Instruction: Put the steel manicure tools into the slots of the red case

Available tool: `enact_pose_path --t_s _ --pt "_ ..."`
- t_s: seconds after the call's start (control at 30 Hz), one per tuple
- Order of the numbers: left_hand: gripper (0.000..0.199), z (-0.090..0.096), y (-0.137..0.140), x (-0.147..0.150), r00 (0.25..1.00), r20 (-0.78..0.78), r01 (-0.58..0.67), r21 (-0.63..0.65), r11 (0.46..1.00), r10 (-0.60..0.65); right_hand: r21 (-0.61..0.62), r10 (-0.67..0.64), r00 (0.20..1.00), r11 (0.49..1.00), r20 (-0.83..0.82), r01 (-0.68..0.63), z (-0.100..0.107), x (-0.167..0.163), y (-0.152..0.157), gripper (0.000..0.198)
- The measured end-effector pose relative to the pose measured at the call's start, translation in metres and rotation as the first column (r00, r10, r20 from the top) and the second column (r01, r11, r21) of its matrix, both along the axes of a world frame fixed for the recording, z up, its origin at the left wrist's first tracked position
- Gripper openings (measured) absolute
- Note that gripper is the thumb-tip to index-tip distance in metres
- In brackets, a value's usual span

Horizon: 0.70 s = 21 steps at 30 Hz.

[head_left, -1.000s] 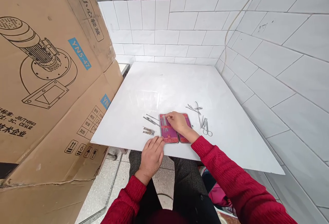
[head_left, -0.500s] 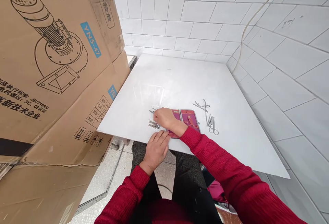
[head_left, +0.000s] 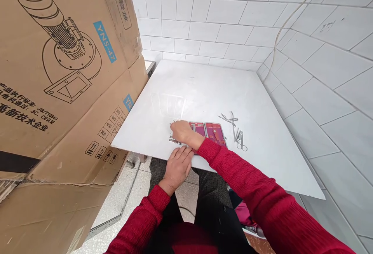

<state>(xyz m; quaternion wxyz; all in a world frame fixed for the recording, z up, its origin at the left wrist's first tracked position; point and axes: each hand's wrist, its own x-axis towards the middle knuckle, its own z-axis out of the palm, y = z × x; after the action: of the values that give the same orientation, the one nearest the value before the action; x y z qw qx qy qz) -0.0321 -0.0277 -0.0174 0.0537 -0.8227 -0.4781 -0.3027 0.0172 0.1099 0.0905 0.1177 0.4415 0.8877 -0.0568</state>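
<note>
An open manicure case (head_left: 216, 133) with a red and purple lining lies near the table's front edge. My right hand (head_left: 182, 132) is closed just left of it, over slim metal tools; its fingertips point away and what they hold is hidden. My left hand (head_left: 178, 164) rests with outstretched fingers at the table edge, by the case's near left corner. Beside the right hand lie several small metal tools (head_left: 175, 141), partly covered. To the right of the case are nippers (head_left: 233, 120), a nail clipper (head_left: 239, 136) and small scissors (head_left: 241, 147).
The white table (head_left: 210, 90) meets tiled walls at the back and right. A large cardboard box (head_left: 72, 90) stands close along its left side. A cable (head_left: 276, 38) hangs down the right corner. My legs are under the front edge.
My right hand has shifted slightly left over the metal tools, uncovering more of the case's left half. My left hand stays nearly in place. The view has tilted a little.
</note>
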Motion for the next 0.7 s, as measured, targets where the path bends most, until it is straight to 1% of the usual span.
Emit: enact_pose_path --t_s 0.07,0.13,0.2,0.27,0.37,0.43,0.5,0.57,0.63,0.7 --pt "0.039 0.001 0.000 0.000 1.000 -0.005 0.001 -0.007 1.000 -0.002 0.000 -0.036 0.997 0.999 -0.063 0.036 0.001 0.008 0.003 0.017" --pt "0.039 0.001 0.000 0.000 1.000 -0.006 0.002 -0.016 1.000 -0.002 -0.021 -0.106 0.982 0.994 -0.155 0.104 0.003 0.023 0.009 0.014" --pt "0.040 0.002 0.001 0.000 1.000 -0.003 0.002 -0.019 1.000 -0.002 -0.083 -0.203 0.942 0.979 -0.266 0.187 0.005 0.045 0.017 0.014" --pt "0.040 0.002 0.001 0.000 1.000 -0.002 0.000 -0.017 1.000 0.000 -0.200 -0.314 0.872 0.946 -0.376 0.255 0.005 0.069 0.024 0.016" --pt "0.040 0.003 0.002 0.000 1.000 -0.003 0.002 -0.004 1.000 -0.002 -0.404 -0.495 0.715 0.859 -0.494 0.315 0.001 0.101 0.032 0.017" --pt "0.041 0.004 0.003 0.000 1.000 -0.005 0.003 0.005 1.000 -0.003 -0.488 -0.577 0.615 0.807 -0.537 0.332 -0.005 0.117 0.034 0.015" --pt "0.041 0.005 0.003 0.001 1.000 -0.008 0.004 0.011 1.000 -0.003 -0.529 -0.624 0.546 0.775 -0.559 0.345 -0.013 0.127 0.035 0.012" --pt "0.041 0.006 0.004 0.001 1.000 -0.011 0.005 0.011 1.000 -0.005 -0.545 -0.649 0.486 0.758 -0.585 0.358 -0.021 0.134 0.034 0.015" --pt "0.041 0.006 0.004 0.001 1.000 -0.012 0.006 0.011 1.000 -0.006 -0.535 -0.645 0.425 0.764 -0.634 0.361 -0.029 0.138 0.033 0.032" --pt "0.041 0.006 0.004 0.001 1.000 -0.017 0.005 0.007 1.000 -0.005 -0.511 -0.617 0.377 0.785 -0.691 0.349 -0.034 0.139 0.031 0.045"
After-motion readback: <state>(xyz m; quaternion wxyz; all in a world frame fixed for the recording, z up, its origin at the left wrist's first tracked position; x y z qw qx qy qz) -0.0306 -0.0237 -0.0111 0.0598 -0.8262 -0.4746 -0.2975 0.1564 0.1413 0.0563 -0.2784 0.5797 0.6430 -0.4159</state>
